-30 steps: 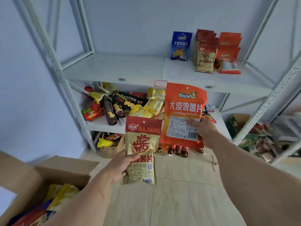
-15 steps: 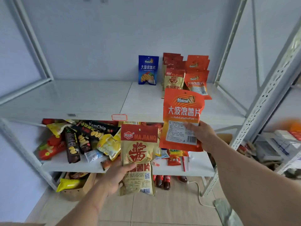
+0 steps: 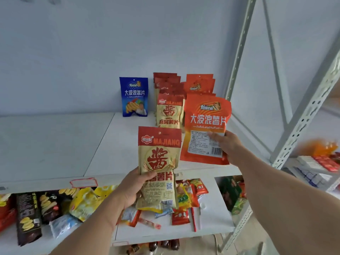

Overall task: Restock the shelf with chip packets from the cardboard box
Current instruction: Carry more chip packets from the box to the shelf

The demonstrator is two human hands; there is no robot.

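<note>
Chip packets have risen closer to the shelf [image 3: 103, 144]: left hand [image 3: 128, 188] grips the tan packet [image 3: 159, 162], right hand [image 3: 228, 146] the orange packet [image 3: 206, 124].

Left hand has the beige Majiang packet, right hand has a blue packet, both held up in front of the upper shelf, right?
Not quite: in the head view the right hand holds an orange packet, not a blue one. The only blue packet stands on the upper shelf. The left hand does hold the beige Majiang packet.
</note>
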